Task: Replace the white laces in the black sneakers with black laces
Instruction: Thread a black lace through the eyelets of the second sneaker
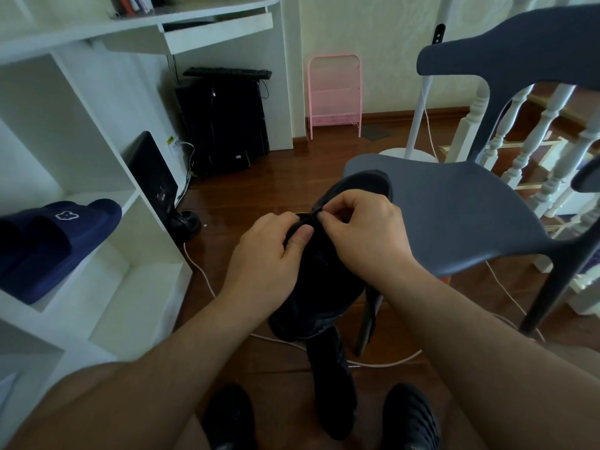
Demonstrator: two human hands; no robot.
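- Black sneaker (311, 287) — held up in the air at the middle of the view, toe toward 12 o'clock where it overlaps the front edge of the grey chair (454, 206), heel toward 6 o'clock.
- Black lace (315, 210): a short dark tip shows at the top of the sneaker's lacing area, pinched there; the shoe is too dark to tell how far it is threaded.
- Right hand (360, 222) sits at 1 o'clock of the sneaker, its fingers (324, 216) clenched on the lace tip.
- Left hand (269, 251) sits at 9 o'clock of the sneaker, its fingers grasping the upper of the shoe, thumb pressed flat across the top just beside the lace tip.
- Dark strips hang from the sneaker toward 6 o'clock — whether lace or part of the shoe I cannot tell.
- Both forearms run in from 7 and 5 o'clock; two dark shoes (227, 417) on the person's feet show at the bottom edge.
- White cable (201, 271) trails over the wooden floor (259, 190) under the sneaker.
- At 9 o'clock, a white shelf unit (107, 261) with navy slippers (55, 238) in one compartment.
- At 11 o'clock, a black computer tower (224, 125) under a white table (194, 24), a keyboard lying on top of the tower.
- At 12 o'clock, a pink rack (334, 92) stands against the wall; white stair balusters (519, 141) at 2 o'clock behind the chair.
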